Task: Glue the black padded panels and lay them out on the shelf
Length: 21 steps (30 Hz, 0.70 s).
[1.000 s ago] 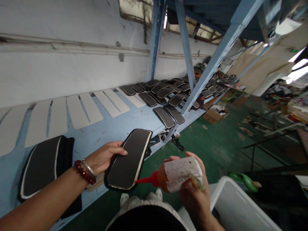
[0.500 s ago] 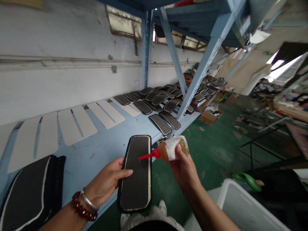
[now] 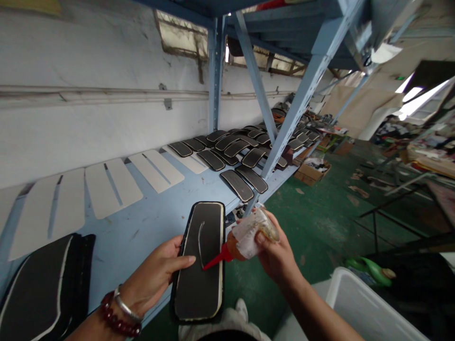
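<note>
My left hand [image 3: 165, 265] grips the left edge of a dark padded panel [image 3: 199, 293], thumb on its face and fingers beneath. The panel is long with rounded corners, and a pale line runs inside its black rim. In my right hand [image 3: 275, 251] is a glue bottle [image 3: 249, 234] with a white wrapping, amber contents and a red pointed nozzle. The bottle is tilted, its tip at the panel's middle. A thin, shiny, curved line of glue [image 3: 199, 241] runs from the upper part of the panel down to the nozzle tip.
Dark panels [image 3: 236, 184] lie in rows along the blue shelf [image 3: 159, 213]. White flat pieces [image 3: 113, 184] line its wall side, and a stack of dark panels [image 3: 35, 284] sits at left. A blue post [image 3: 302, 90] rises ahead. A white bin [image 3: 369, 303] stands at lower right.
The nozzle tip has moved down the panel, towards me, leaving a curved glue line behind it. My right hand has dropped slightly with the bottle; my left hand keeps its hold.
</note>
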Motion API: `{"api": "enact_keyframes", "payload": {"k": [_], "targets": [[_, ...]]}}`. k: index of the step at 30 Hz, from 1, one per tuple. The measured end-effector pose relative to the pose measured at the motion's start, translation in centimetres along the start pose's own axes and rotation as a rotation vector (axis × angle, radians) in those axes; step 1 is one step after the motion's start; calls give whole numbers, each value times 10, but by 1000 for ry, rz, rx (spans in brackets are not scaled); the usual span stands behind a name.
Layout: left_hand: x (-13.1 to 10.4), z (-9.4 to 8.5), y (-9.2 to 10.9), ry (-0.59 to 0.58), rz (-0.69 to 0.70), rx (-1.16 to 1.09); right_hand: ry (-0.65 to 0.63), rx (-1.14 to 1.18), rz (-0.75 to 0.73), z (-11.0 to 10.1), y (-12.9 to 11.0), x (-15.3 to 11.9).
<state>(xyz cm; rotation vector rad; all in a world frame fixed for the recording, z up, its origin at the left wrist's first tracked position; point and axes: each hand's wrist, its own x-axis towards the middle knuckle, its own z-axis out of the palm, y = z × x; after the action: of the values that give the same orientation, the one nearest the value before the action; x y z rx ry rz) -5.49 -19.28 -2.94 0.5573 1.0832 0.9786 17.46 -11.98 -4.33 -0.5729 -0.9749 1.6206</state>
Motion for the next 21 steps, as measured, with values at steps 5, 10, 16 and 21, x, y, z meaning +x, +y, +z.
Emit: {"api": "enact_keyframes", "payload": {"k": [5,10,16,21], "targets": [[0,1,0,-29,-20,-13,84,-35,-185,-10,-8,11],[3,5,0,-1,-1,-24,61,-11,-144,-12,5,2],[15,17,0,-11,30,2,265,89,62,-30,14,3],[28,44,-7,15,-1,8,306,40,-165,-56,-2,16]]}}
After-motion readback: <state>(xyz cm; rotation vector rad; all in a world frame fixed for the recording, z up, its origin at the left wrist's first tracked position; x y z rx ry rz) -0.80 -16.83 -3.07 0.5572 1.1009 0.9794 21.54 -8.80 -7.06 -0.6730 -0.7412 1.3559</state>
